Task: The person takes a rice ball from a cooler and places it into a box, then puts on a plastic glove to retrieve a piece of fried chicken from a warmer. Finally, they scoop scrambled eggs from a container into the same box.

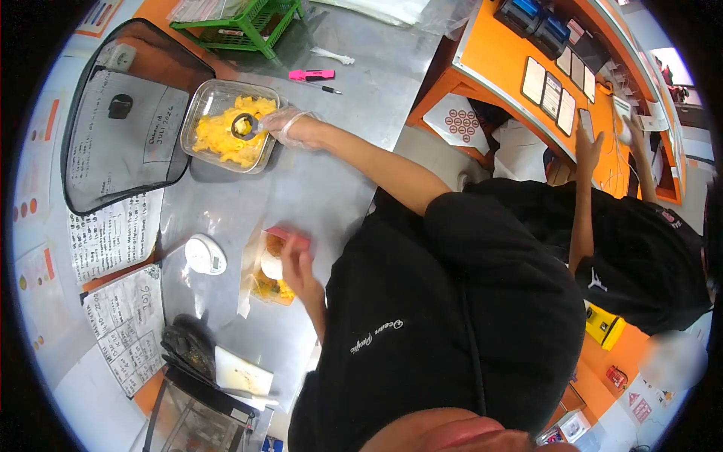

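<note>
My right hand [294,126], in a clear plastic glove, grips a small round scoop [243,126] with a dark rim and yellow food in its bowl. The scoop rests in yellow scrambled egg [218,135], which fills a clear plastic container [192,113]. My bare left hand [303,277], slightly blurred, has its fingers apart at the near edge of a small food box [252,260]. Its fingertips overlap the box's pink flap [290,237]. Inside the box lie a brown bun, something round and white [271,265], and yellow egg.
A white kitchen scale [205,254] stands beyond the box on the metal table. A dark mesh-sided screen [128,120] stands behind the container. Nearby are a pink highlighter [311,75], a pen [324,87] and a green rack [241,34]. Another person [602,233] works at the orange counter.
</note>
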Motion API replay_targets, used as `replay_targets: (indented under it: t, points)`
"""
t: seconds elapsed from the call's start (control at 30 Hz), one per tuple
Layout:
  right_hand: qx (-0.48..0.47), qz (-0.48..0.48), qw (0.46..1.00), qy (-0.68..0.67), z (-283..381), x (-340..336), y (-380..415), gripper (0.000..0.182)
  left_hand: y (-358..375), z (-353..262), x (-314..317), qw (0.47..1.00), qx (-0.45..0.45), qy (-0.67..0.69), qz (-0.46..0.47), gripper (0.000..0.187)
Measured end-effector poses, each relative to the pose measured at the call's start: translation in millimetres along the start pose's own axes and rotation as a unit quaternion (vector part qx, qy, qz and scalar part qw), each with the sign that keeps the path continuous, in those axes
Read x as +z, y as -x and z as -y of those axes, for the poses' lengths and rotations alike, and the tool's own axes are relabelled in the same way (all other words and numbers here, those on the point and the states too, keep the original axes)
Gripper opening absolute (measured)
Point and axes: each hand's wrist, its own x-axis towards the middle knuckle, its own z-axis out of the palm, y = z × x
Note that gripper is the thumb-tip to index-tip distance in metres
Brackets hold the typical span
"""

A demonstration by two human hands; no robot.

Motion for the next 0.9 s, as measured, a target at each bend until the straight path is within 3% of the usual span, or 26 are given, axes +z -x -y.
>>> replay_targets:
  t: [0.1,0.13,0.2,0.27,0.3,0.37,0.4,0.43,0.47,0.5,0.53,0.57,0.6,0.73,0.77,0.9]
  points:
    - [-0.011,0.015,1.000,0.025,4.3,5.6,32.9,0.028,51.5,8.6,-48.9,0.961,0.094,-0.130,-0.226,0.024]
    - [-0.016,0.023,0.999,0.031,-1.6,3.9,45.5,0.031,69.5,20.1,-81.8,0.953,0.068,-0.135,-0.262,0.022]
    - [-0.023,0.055,0.998,0.034,-18.5,5.1,72.9,0.037,81.8,10.5,-112.5,0.903,0.120,-0.149,-0.385,0.026]
    - [0.046,0.087,0.993,-0.068,-26.7,14.8,111.2,0.046,95.0,32.8,-149.2,0.854,0.087,-0.155,-0.488,0.028]
    - [0.061,0.060,0.995,-0.044,-40.0,19.4,131.1,0.047,103.7,55.9,-169.6,0.829,0.070,-0.152,-0.533,0.028]
    - [0.086,0.075,0.993,0.035,-52.3,37.9,165.6,0.048,116.6,129.8,-200.1,0.816,0.017,-0.123,-0.564,0.026]
    - [0.118,0.061,0.985,0.107,-52.7,53.0,179.7,0.048,116.9,160.6,-204.7,0.821,0.035,-0.117,-0.558,0.026]
    - [0.145,0.043,0.971,0.183,-58.6,64.8,194.1,0.049,117.7,194.2,-214.9,0.813,0.050,-0.206,-0.542,0.028]
    - [0.116,0.061,0.985,0.114,-78.5,74.1,208.8,0.047,119.9,211.7,-216.4,0.807,0.059,-0.273,-0.520,0.029]
    - [0.135,0.035,0.982,0.128,-91.4,89.4,222.9,0.045,121.5,190.9,-201.3,0.828,0.008,-0.256,-0.498,0.028]
    - [0.135,0.074,0.963,0.220,-97.9,101.7,234.7,0.044,123.3,205.9,-201.9,0.842,-0.052,-0.143,-0.518,0.026]
    - [0.125,0.108,0.938,0.306,-95.9,109.2,235.7,0.043,119.1,198.9,-193.3,0.843,-0.045,-0.152,-0.513,0.024]
    - [0.103,0.136,0.905,0.389,-96.7,112.9,239.3,0.043,115.2,187.3,-186.8,0.849,-0.032,-0.156,-0.505,0.023]
    - [-0.228,0.234,0.746,0.580,-121.0,133.9,245.9,0.046,118.3,184.4,-187.0,0.871,-0.014,-0.104,-0.480,0.021]
    - [-0.234,0.265,0.700,0.621,-121.2,140.9,244.0,0.048,117.3,185.2,-187.7,0.870,-0.008,-0.100,-0.483,0.021]
    - [-0.272,0.265,0.640,0.668,-142.3,148.4,241.5,0.055,114.9,179.6,-188.9,0.865,0.003,-0.104,-0.491,0.021]
